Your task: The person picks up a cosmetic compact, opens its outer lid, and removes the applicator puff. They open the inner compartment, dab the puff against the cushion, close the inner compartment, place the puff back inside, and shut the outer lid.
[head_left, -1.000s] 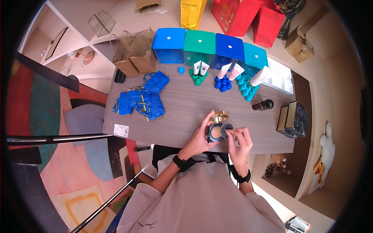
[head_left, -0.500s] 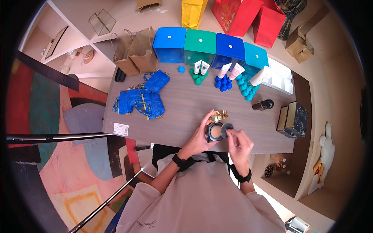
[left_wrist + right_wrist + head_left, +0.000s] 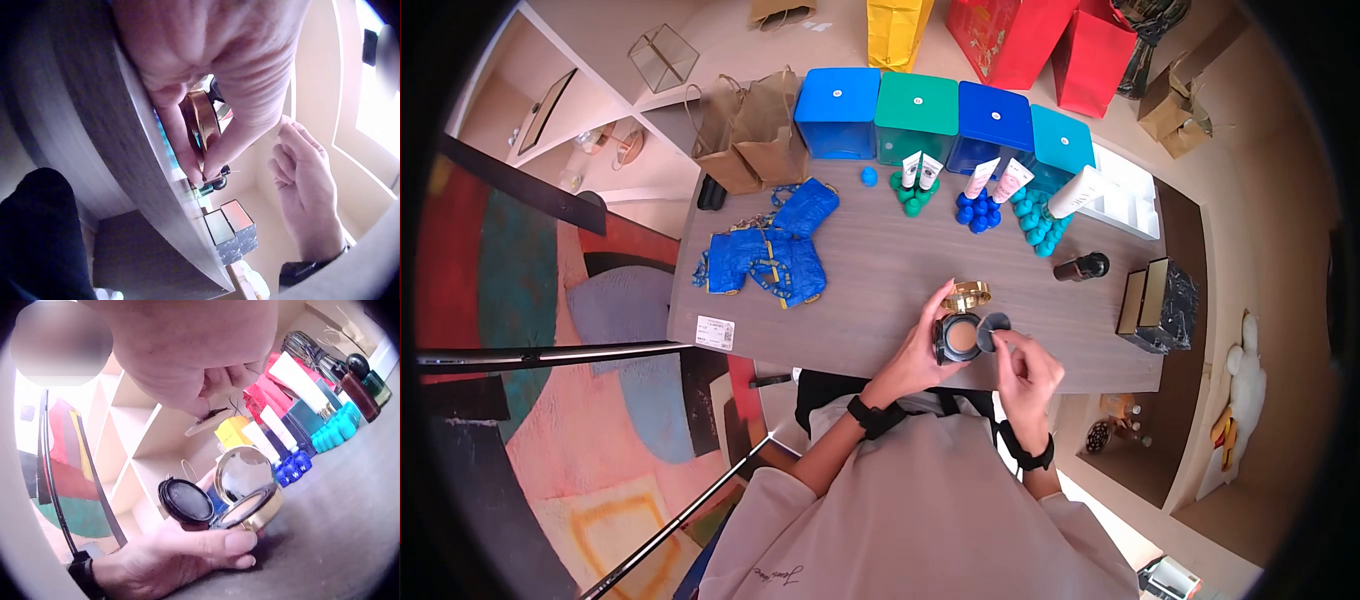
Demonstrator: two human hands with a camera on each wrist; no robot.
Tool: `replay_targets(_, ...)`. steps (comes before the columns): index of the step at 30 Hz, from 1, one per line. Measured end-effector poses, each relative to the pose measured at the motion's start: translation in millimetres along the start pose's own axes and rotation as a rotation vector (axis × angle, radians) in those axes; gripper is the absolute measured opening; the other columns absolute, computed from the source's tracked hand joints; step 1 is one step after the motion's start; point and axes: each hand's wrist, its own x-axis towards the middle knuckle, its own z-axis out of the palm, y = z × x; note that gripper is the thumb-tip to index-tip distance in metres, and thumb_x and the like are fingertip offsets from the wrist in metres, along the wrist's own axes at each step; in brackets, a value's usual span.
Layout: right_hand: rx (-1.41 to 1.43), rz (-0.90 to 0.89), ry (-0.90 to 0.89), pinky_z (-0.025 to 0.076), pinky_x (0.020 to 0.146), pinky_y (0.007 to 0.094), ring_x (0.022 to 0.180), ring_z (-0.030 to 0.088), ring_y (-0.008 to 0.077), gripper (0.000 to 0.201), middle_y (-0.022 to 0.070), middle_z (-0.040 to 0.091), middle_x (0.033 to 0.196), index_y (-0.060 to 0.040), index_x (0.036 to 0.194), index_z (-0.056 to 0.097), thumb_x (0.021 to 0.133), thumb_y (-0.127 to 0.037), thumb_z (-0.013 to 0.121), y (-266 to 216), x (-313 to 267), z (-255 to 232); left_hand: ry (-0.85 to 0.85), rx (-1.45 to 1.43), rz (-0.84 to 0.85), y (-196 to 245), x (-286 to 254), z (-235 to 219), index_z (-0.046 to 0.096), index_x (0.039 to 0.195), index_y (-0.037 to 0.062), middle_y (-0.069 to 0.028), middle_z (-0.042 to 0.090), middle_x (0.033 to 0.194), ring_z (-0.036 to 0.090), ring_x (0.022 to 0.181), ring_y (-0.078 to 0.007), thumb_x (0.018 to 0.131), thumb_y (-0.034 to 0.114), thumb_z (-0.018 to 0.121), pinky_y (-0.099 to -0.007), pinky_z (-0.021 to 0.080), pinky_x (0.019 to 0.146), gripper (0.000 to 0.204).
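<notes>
My left hand grips an open round compact just above the table's near edge. Its gold mirror lid stands up, and a black inner flap is folded out beside the beige cushion. My right hand pinches a thin grey round disc right beside the compact. In the right wrist view the disc is edge-on between the fingertips above the compact. The left wrist view has my fingers around the gold compact, with the right hand close by.
The wooden table has blue, green, dark blue and teal tins at the back, with tubes and small balls in front. Blue bags lie left. A dark bottle and black-and-gold boxes stand right.
My right hand has drawn the grey disc a little up and to the right, off the compact's face. The left hand and compact have barely moved.
</notes>
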Motion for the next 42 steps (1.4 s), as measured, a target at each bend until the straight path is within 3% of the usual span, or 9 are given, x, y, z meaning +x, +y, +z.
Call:
replay_targets(5,0.051,-0.054,0.011,0.033,0.048,0.0298,0.048,0.042,0.0125,0.015,0.0052,0.051,0.061,0.0,0.098,0.077,0.086,0.008,0.082,11,-4,13,0.001,-0.002,0.016,-3,0,0,0.007,0.173,0.0098,-0.0164,0.063,0.14,0.061,0.131,-0.0273,0.081,0.0,0.09,-0.0424,0.046,0.115,0.125)
replay_targets(7,-0.057,-0.172,-0.2,0.037,0.048,0.0305,0.048,0.046,0.0139,0.012,0.0065,0.055,0.063,-0.001,0.097,0.077,0.088,0.006,0.081,24,-7,29,-0.016,0.008,0.018,-3,0,-1,0.007,0.173,0.0098,-0.0155,0.063,0.136,0.063,0.127,-0.0268,0.081,0.0,0.091,-0.0417,0.047,0.113,0.125)
replay_targets(11,-0.029,0.033,-0.074,0.037,0.048,0.0306,0.048,0.045,0.0137,0.011,0.006,0.055,0.062,-0.0025,0.096,0.077,0.088,0.005,0.081,4,-6,9,-0.007,-0.04,0.014,-2,-2,2,0.007,0.173,0.0094,-0.0146,0.064,0.133,0.063,0.124,-0.0259,0.082,0.001,0.09,-0.0413,0.048,0.111,0.124)
replay_targets(15,-0.033,-0.035,0.063,0.031,0.047,0.0293,0.047,0.038,0.0123,0.013,0.0031,0.05,0.059,-0.002,0.095,0.077,0.087,0.007,0.081,-9,6,-12,0.032,0.037,0.061,-1,0,2,0.006,0.173,0.0096,-0.0142,0.064,0.133,0.064,0.123,-0.0249,0.082,0.0,0.091,-0.0403,0.049,0.11,0.124)
replay_targets(23,-0.053,-0.085,-0.208,0.051,0.055,0.0363,0.055,0.064,0.0248,0.009,0.0132,0.072,0.078,-0.0017,0.095,0.076,0.088,0.004,0.078,16,-11,20,-0.011,-0.045,-0.004,-2,1,0,0.008,0.173,0.0107,-0.018,0.061,0.14,0.062,0.129,-0.0259,0.082,0.001,0.091,-0.0418,0.049,0.111,0.123)
replay_targets(29,-0.075,-0.075,0.07,0.029,0.047,0.0305,0.047,0.037,0.0123,0.016,0.0018,0.041,0.057,-0.0009,0.096,0.078,0.084,0.008,0.083,-11,5,-14,0.022,-0.055,-0.018,2,0,3,0.009,0.173,0.0108,-0.0144,0.06,0.134,0.061,0.125,-0.0242,0.081,0.0,0.091,-0.0392,0.048,0.11,0.124)
replay_targets(35,-0.019,-0.144,-0.191,0.039,0.049,0.0319,0.051,0.051,0.0162,0.01,0.0086,0.066,0.072,-0.0012,0.095,0.075,0.089,0.006,0.08,24,-11,24,-0.012,-0.04,-0.035,4,1,-1,0.008,0.174,0.0107,-0.0131,0.06,0.131,0.061,0.122,-0.0235,0.081,0.0,0.091,-0.0381,0.048,0.108,0.125)
replay_targets(38,0.002,-0.001,-0.095,0.031,0.048,0.028,0.052,0.041,0.0082,0.01,0.0048,0.059,0.065,-0.0002,0.099,0.078,0.09,0.005,0.08,11,-10,12,0.011,-0.063,-0.024,3,0,2,0.008,0.174,0.0107,-0.0135,0.06,0.132,0.061,0.121,-0.0236,0.082,0.001,0.091,-0.0387,0.048,0.109,0.124)
replay_targets(42,-0.057,-0.079,0.063,0.027,0.049,0.0298,0.048,0.037,0.011,0.017,0.002,0.041,0.059,0.0004,0.099,0.078,0.085,0.011,0.081,-16,11,-17,0.02,-0.026,-0.01,3,-1,2,0.008,0.174,0.011,-0.0145,0.059,0.136,0.06,0.126,-0.0243,0.082,0.002,0.091,-0.0399,0.047,0.111,0.124)
